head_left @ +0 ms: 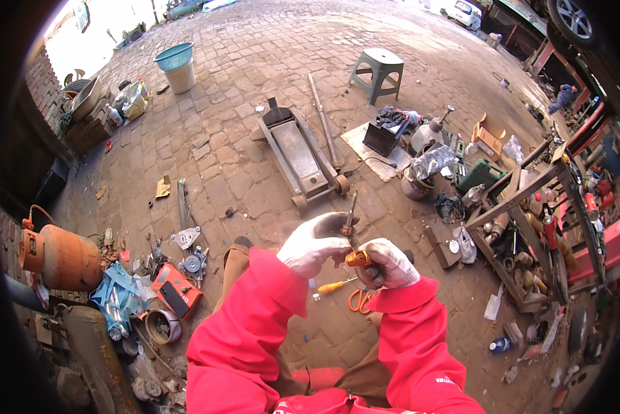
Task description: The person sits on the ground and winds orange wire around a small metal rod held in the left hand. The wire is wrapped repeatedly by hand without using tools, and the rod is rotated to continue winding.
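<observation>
Both of my hands wear white gloves with dark-stained fingers, and they meet low over the brick paving. My left hand (315, 247) is closed around a slim metal shaft (352, 207), which points up and away from me. Close beside it, my right hand (392, 264) pinches an orange, ribbed piece (357, 259). Whether that piece is joined to the shaft is hidden by the fingers. On the ground below lie a screwdriver with a yellow handle (332, 287) and orange-handled scissors (359, 301).
A floor jack (308, 162) stands ahead, with a long bar (323, 121) beside it and a green stool (379, 69) beyond. An orange gas cylinder (68, 257) and scattered parts lie left. Right are a battery (384, 134) and a cluttered metal frame (517, 186).
</observation>
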